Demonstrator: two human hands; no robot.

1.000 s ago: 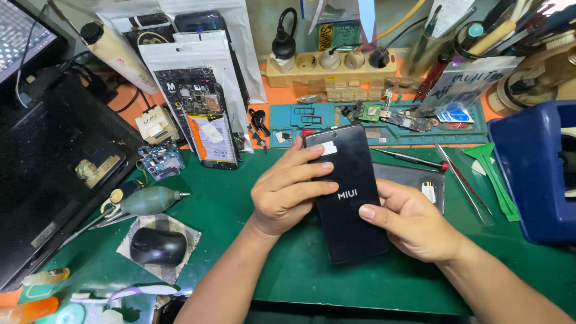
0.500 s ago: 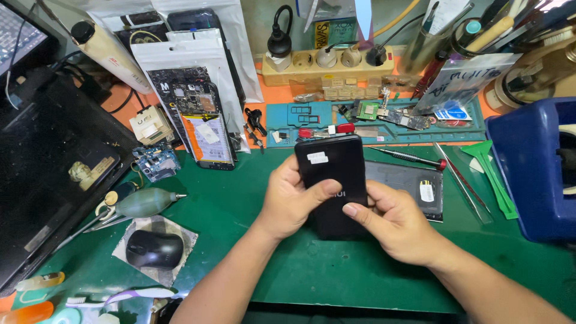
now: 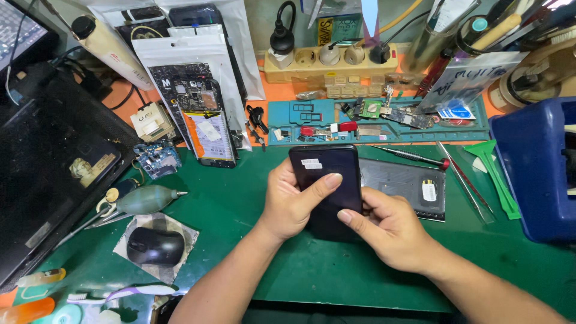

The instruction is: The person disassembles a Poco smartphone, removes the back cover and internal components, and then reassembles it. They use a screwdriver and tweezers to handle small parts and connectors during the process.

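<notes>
Green cutting mat [image 3: 240, 198] over the bench, orange strip [image 3: 282, 93] beyond at 12 o'clock. Dark phone [image 3: 327, 174] at centre, raised just off the mat, back face up, small white sticker near its top. Left hand [image 3: 291, 201] curled around phone's left edge, thumb laid across the back. Right hand [image 3: 390, 231] gripping lower right edge, thumb pressed on the back. Second dark panel [image 3: 408, 189] flat on mat at 3 o'clock, partly under phone. Teal parts tray [image 3: 384, 120] at 12 o'clock with circuit boards, beige power strip [image 3: 330, 60] behind. Opened handset [image 3: 201, 114] at 10 o'clock. Black laptop [image 3: 48, 156] at 9 o'clock. Grey air blower [image 3: 144, 199] and black mouse [image 3: 155, 246] at 8 o'clock. Blue bin [image 3: 534, 174] at 3 o'clock, green pry tool [image 3: 495, 174] beside.
</notes>
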